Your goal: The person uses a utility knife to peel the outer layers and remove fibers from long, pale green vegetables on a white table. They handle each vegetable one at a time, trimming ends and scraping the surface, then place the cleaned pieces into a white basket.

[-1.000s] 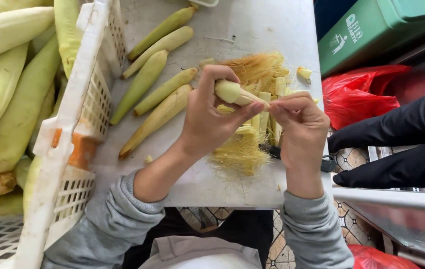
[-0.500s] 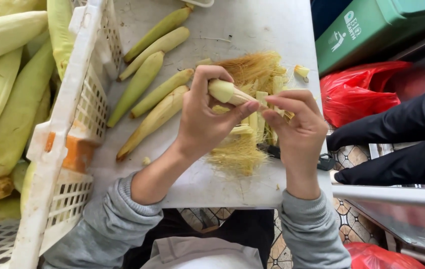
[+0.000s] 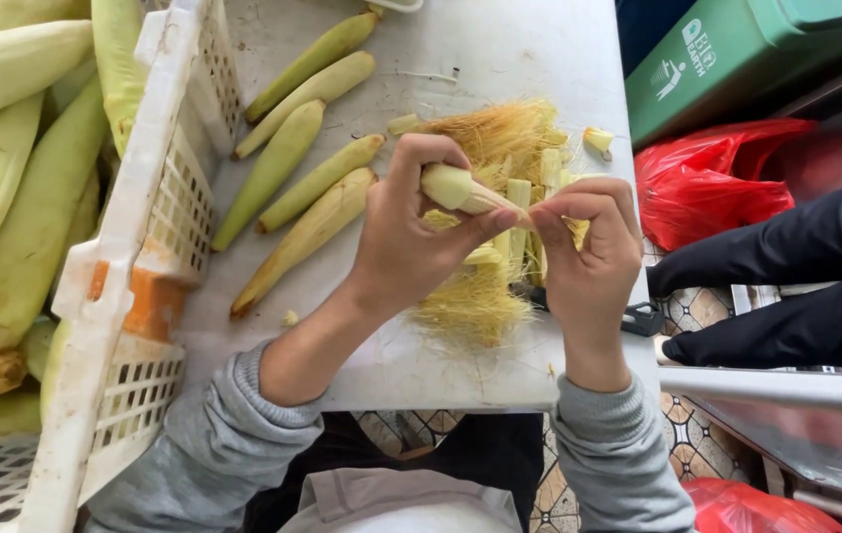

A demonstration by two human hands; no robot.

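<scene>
Both hands (image 3: 411,237) (image 3: 588,252) clench the baby corn (image 3: 460,190), its tip pointing right across the table (image 3: 500,49).

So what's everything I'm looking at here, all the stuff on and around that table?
table: one, white, centre
small corn ears in husk: five, yellow-green, on the table left of the hands
corn piece: one, pale yellow, held in both hands
pile of silk and husk strips: one, golden and pale green, under the hands
crate: one, white with orange patch, left
large corn ears: many, pale green, in the crate
bin: one, green, upper right
plastic bag: one, red, right
dark sleeves: two, black, another person's, right
left hand: grips the piece
right hand: pinches its tip
</scene>
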